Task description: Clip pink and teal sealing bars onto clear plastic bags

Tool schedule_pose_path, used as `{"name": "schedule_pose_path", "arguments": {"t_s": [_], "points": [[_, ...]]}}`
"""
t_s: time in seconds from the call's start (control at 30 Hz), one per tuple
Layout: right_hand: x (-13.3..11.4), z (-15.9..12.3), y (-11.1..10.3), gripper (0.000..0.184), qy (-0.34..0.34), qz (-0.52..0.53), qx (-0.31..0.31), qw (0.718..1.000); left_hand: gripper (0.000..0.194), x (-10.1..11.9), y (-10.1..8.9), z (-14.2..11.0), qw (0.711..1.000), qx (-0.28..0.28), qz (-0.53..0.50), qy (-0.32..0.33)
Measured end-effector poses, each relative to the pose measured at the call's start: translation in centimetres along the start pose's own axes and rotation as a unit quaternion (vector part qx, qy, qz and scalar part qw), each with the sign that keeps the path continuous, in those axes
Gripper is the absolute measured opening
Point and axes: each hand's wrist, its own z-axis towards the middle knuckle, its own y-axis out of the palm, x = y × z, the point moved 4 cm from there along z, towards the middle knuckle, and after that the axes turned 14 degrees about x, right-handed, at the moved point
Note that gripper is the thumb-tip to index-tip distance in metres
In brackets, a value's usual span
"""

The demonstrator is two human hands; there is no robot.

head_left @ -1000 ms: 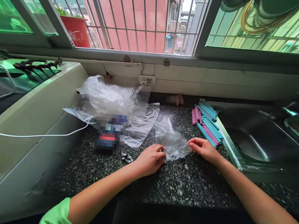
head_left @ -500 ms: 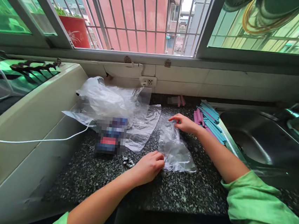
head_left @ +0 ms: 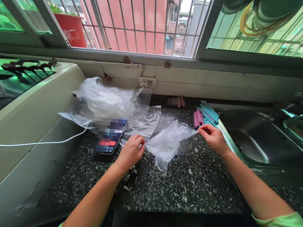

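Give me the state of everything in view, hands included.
Left hand: fingers closed on bag's edge
Right hand: pinching bag's corner
Bag: crumpled, spread between hands
Phone: face up, screen lit
Plastic heap: rumpled
Strips: loosely piled
Window: open in middle

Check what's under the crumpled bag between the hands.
Speckled counter shows around the crumpled bag. Nothing distinct shows through it, but its cloudy folds cover what lies directly below, so something small can't be ruled out.

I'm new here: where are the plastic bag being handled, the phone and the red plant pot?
Plastic bag (head_left: 168, 138): head view, on the middle of its crumpled film.
Phone (head_left: 115, 135): head view, on its screen.
Red plant pot (head_left: 71, 27): head view, on its outer side.
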Motion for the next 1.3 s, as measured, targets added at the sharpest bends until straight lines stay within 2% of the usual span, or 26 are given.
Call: {"name": "schedule_pose_path", "arguments": {"t_s": [0.1, 0.17, 0.2, 0.3, 0.33, 0.43, 0.47, 0.63, 0.73, 0.87, 0.97, 1.1, 1.23, 1.3], "points": [[0.6, -1.7, -0.5, 0.024, 0.030, 0.029, 0.045, 0.998, 0.008, 0.2, -0.7, -0.1, 0.995, 0.096, -0.018, -0.016], [0.9, -2.7, -0.4, 0.025, 0.035, 0.032, 0.065, 0.997, 0.011, 1.3, -1.1, -0.5, 0.987, 0.152, -0.049, 0.012], [0.9, -3.1, -0.3, 0.024, 0.033, 0.030, 0.068, 0.997, 0.017, 2.0, -1.1, -0.8, 0.984, 0.161, -0.064, 0.037], [0.6, -3.9, 0.1, 0.021, 0.019, 0.026, 0.064, 0.997, 0.039, 4.2, -0.3, -1.7, 0.985, 0.118, -0.065, 0.109], [0.5, -4.0, 0.1, 0.020, 0.014, 0.027, 0.063, 0.998, 0.039, 4.6, 0.2, -2.0, 0.987, 0.099, -0.049, 0.119], [0.2, -4.2, 0.1, 0.019, -0.002, 0.026, 0.060, 0.998, 0.012, 4.6, 1.1, -2.0, 0.991, 0.060, -0.019, 0.122], [0.3, -4.1, 0.0, 0.019, -0.006, 0.023, 0.062, 0.998, 0.012, 4.2, 1.1, -1.8, 0.992, 0.059, -0.019, 0.111], [1.0, -3.3, -1.4, 0.020, -0.010, -0.003, 0.115, 0.993, 0.013, 1.1, -1.0, -0.4, 0.992, 0.124, -0.025, -0.002], [1.5, -2.7, -2.4, 0.020, -0.002, -0.003, 0.147, 0.989, 0.015, -0.2, -1.8, 0.1, 0.990, 0.127, -0.020, -0.058], [2.3, -2.1, -3.3, 0.021, 0.016, -0.004, 0.161, 0.987, 0.017, -0.9, -1.8, 0.3, 0.988, 0.117, -0.025, -0.100], [2.4, -1.9, -3.5, 0.021, 0.017, -0.016, 0.157, 0.987, 0.015, -0.8, -1.8, 0.3, 0.986, 0.123, -0.040, -0.107], [1.5, -2.1, -3.8, 0.019, 0.005, 0.005, 0.156, 0.988, 0.006, -0.2, -2.5, 0.3, 0.979, 0.167, -0.084, -0.077], [0.0, -3.8, -4.6, 0.017, -0.019, 0.018, 0.151, 0.988, 0.010, 0.3, -3.0, -0.2, 0.983, 0.147, -0.093, -0.055], [-0.5, -5.2, -5.2, 0.016, -0.032, 0.015, 0.121, 0.992, 0.013, 0.4, -3.4, -0.9, 0.985, 0.148, -0.064, -0.060]]}}
